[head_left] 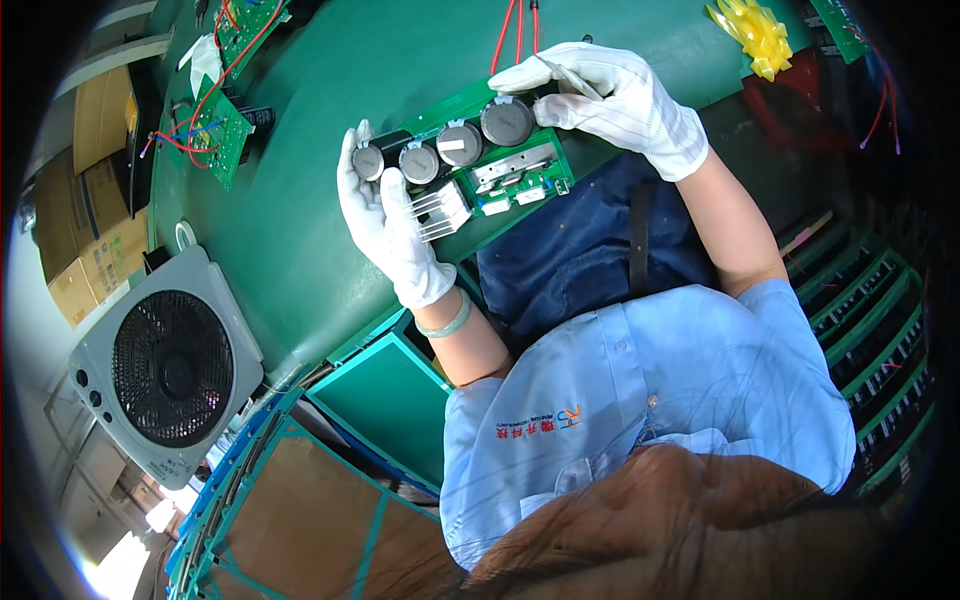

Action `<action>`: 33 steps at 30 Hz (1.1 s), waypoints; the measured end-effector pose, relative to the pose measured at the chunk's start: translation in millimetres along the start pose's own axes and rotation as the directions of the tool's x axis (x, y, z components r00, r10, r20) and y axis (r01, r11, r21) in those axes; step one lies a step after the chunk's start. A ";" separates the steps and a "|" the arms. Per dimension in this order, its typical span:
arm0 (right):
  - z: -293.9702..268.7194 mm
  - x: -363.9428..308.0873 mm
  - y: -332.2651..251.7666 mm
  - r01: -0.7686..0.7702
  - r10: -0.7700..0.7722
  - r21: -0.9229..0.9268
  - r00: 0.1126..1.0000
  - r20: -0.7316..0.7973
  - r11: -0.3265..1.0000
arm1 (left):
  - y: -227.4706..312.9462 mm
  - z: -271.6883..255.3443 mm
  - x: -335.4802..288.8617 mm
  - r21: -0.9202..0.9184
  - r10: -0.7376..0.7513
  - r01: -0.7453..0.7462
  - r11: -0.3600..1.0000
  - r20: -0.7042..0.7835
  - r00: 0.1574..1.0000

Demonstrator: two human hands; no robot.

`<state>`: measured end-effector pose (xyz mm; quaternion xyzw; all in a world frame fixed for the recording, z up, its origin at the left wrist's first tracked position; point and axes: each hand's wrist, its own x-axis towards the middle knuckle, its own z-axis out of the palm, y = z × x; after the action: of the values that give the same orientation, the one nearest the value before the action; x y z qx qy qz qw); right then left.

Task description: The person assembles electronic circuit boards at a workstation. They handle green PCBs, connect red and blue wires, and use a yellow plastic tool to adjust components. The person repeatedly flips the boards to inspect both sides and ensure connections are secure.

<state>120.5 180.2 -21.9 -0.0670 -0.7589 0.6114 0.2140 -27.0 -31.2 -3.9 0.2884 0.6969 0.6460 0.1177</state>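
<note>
A green circuit board (527, 195) is held up between my two gloved hands, over the green table. Along it stands a row of large round black capacitors (507, 121), and beside them are a metal heat sink (515, 168) and a white part with several thin pins (440, 212). My left hand (385, 225), in a white glove, is closed round the board's left end. My right hand (625, 105), gloved too, grips the right end by the largest capacitor. A slim grey metal tool (572, 76), which looks like tweezers, lies in its fingers. Its far end is hidden.
Red wires (518, 35) lie beyond the board. More wired boards (232, 135) sit at the far left, and a bundle of yellow ties (755, 38) at the far right. A grey fan (175, 365) stands at left; a green slotted rack (870, 330) at right.
</note>
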 end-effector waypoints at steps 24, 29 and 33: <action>16.4 7.5 -11.0 0.080 -0.083 -0.029 0.992 -0.096 0.996 | 20.4 25.2 -50.8 0.757 0.400 -0.483 0.440 0.316 0.860; 33.4 5.4 -30.4 0.093 -0.095 -0.023 0.989 -0.109 0.995 | 14.9 10.2 -54.5 0.663 0.457 -0.486 0.569 0.237 0.857; 42.6 6.7 -50.5 0.161 -0.169 -0.066 0.976 -0.135 0.985 | 15.8 2.1 -56.1 0.564 0.455 -0.455 0.690 0.151 0.878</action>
<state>105.2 132.1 21.1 -0.0521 -0.7614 0.5644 0.3147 23.3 -60.6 -0.6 0.4734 0.7674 0.4092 -0.1400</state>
